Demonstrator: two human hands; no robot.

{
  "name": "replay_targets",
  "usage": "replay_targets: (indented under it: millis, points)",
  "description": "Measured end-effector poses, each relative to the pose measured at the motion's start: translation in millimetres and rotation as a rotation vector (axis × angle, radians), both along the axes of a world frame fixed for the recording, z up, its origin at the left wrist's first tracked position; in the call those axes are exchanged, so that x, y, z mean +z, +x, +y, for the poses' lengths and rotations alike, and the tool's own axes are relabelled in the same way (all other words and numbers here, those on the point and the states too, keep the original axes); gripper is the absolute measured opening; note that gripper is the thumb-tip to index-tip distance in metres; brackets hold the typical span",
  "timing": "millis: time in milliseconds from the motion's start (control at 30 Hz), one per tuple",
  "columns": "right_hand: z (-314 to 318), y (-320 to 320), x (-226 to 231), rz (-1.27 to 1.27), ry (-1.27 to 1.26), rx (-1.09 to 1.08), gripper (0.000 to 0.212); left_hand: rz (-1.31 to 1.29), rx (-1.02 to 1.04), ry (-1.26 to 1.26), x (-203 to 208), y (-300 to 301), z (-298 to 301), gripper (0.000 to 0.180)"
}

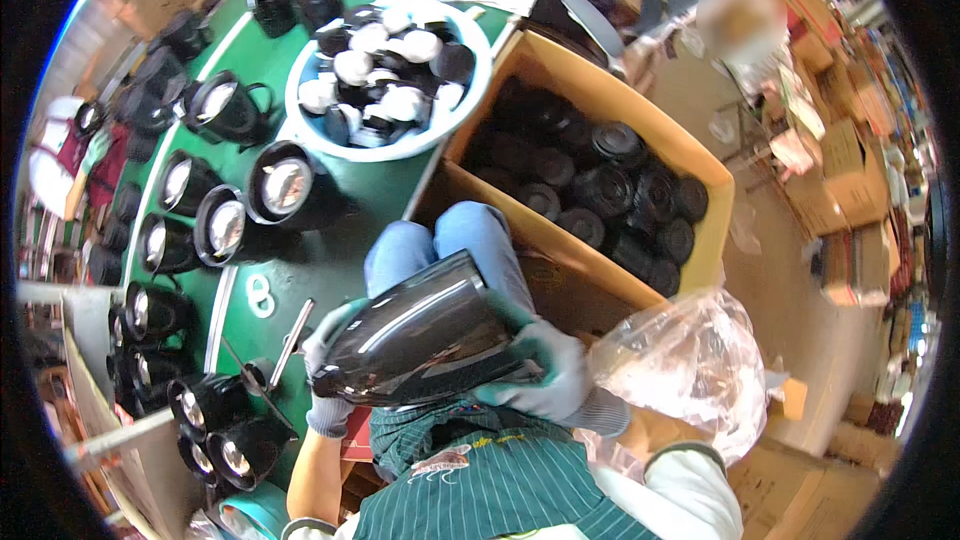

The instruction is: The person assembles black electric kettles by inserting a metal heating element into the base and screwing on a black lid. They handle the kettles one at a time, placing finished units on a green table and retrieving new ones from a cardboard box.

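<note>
Across my lap lies a glossy black jug body, tilted with one end toward the lower left and the other toward the upper right. My left hand, in a grey work glove, is wrapped round its left end. At the right end my right hand, in a grey and green glove, grips its side; some of the fingers are hidden behind the jug. On the green table to the left stand several similar black jugs with shiny silver insides. Near them lie two white rings and a metal rod.
A pale blue basin of black and white caps stands on the table. Right of my knees is a cardboard box of round black parts. A clear plastic bag lies by my right forearm. Other people work farther off.
</note>
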State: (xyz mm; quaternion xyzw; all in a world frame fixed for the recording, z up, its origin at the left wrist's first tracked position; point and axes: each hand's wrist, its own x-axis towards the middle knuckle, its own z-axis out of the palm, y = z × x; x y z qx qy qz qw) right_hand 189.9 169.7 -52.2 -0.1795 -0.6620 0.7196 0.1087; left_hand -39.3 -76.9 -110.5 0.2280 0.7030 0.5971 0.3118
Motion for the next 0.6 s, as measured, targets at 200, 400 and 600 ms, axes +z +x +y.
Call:
replay_targets:
  millis: [200,400,600]
  points:
    - [66.0,-37.7,-13.8,0.181,0.258,0.358,0.041,-1.076,-0.084,0.226,-117.3,-35.7,-40.9,0.068]
    - [242.3,-94.2,-220.3,-0.669,0.385,-0.324,0.065,-0.601,-0.025,0.219,-82.8,0.1,7.5,0.055]
    - [249.3,-142.5,-315.4,-1.198,0.993,0.476,0.127,-0.596,0.154,0.183,-114.4,-5.4,-9.3,0.049]
